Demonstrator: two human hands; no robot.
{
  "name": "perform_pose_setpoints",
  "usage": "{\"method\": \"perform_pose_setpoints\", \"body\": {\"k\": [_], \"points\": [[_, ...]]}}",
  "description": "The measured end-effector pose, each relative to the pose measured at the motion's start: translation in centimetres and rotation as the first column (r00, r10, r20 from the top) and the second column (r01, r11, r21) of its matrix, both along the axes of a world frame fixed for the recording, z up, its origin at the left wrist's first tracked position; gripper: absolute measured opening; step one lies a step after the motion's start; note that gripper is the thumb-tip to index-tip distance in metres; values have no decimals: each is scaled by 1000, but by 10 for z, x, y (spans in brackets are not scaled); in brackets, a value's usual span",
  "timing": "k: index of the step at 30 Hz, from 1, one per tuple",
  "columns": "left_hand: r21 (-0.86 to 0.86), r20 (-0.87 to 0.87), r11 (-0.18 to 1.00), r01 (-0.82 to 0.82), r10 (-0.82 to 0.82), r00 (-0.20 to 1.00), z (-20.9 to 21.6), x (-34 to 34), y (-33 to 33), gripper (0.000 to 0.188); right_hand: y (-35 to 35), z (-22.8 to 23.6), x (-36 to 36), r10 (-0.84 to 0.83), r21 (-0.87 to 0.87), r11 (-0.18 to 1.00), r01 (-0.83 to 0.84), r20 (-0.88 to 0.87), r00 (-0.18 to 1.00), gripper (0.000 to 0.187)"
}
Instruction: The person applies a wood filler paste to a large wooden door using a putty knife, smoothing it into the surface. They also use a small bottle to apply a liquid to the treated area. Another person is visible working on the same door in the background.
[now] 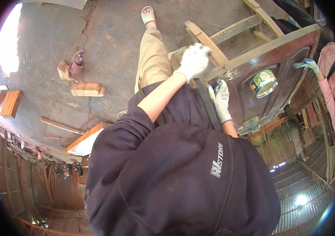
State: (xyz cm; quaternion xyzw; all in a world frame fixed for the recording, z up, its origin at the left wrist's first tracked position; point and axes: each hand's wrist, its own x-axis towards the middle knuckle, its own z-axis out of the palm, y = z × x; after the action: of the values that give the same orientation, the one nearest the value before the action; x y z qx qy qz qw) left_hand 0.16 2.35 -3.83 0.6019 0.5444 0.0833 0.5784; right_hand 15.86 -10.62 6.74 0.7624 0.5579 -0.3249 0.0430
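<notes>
A brown wooden panel [283, 59] lies in the upper right of the frame, a labelled tin [263, 81] on it. Near its left end are the white-gloved left hand [196, 61] — blurred — and right hand [220, 99]; whether either grips anything, I cannot tell. A co-worker's gloved hand [307, 64] is farther right.

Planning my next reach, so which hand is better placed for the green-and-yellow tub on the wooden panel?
Probably your right hand: it is by the edge of the wooden panel, closer to the tub. Your left hand is farther left, so its reach looks longer.
</notes>
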Motion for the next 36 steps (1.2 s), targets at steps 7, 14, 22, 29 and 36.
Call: {"method": "perform_pose_setpoints", "body": {"k": [7,14,22,29,36], "points": [[-25,194,997,72,-66,979,6,-26,-1,37,-1,-1,5,79,82,994,-76,-29,996,54],[192,158,964,186,-217,963,50,8,2,31,-13,-14,23,191,132,973,-187,-18,981,53],[53,-29,997,58,-57,998,62,9,-21,37,21,16,27,228,147,965,-217,-65,971,44],[-11,17,997,72,-72,997,105,25,-44,46,30,29,41,319,48,945,-324,93,943,62],[353,-14,935,40,-37,999,78,42,-76,48,9,27,68,445,43,893,-448,53,894,64]]}}
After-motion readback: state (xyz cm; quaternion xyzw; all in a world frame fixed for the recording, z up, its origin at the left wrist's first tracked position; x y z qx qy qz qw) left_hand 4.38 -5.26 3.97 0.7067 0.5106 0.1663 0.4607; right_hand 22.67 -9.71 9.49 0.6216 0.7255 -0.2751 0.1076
